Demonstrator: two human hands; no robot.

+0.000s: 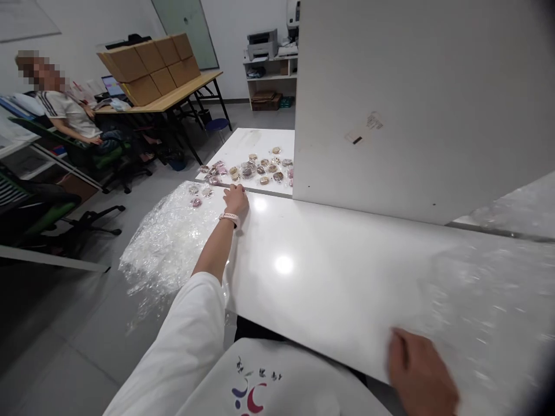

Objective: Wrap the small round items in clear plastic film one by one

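Observation:
My left hand (236,199) reaches forward to the far left of the white table (321,260), fingers bent and slightly apart, near the seam with a second white surface. No held item shows in it. Left of its fingertips lie several small clear-wrapped round pieces (196,202), some brownish and some pink. More wrapped round pieces (247,169), like cookies, are scattered beyond the seam. My right hand (420,370) is at the near right edge of the table, blurred, with fingers curled in; nothing shows in it. Clear plastic wrapping (485,312) spreads beside it.
A heap of clear plastic bags (169,237) hangs over the table's left edge. A tall white panel (411,104) rises along the far side. At left, a person (71,112) sits near a desk with stacked cardboard boxes (151,63). A printer (262,43) stands at the back.

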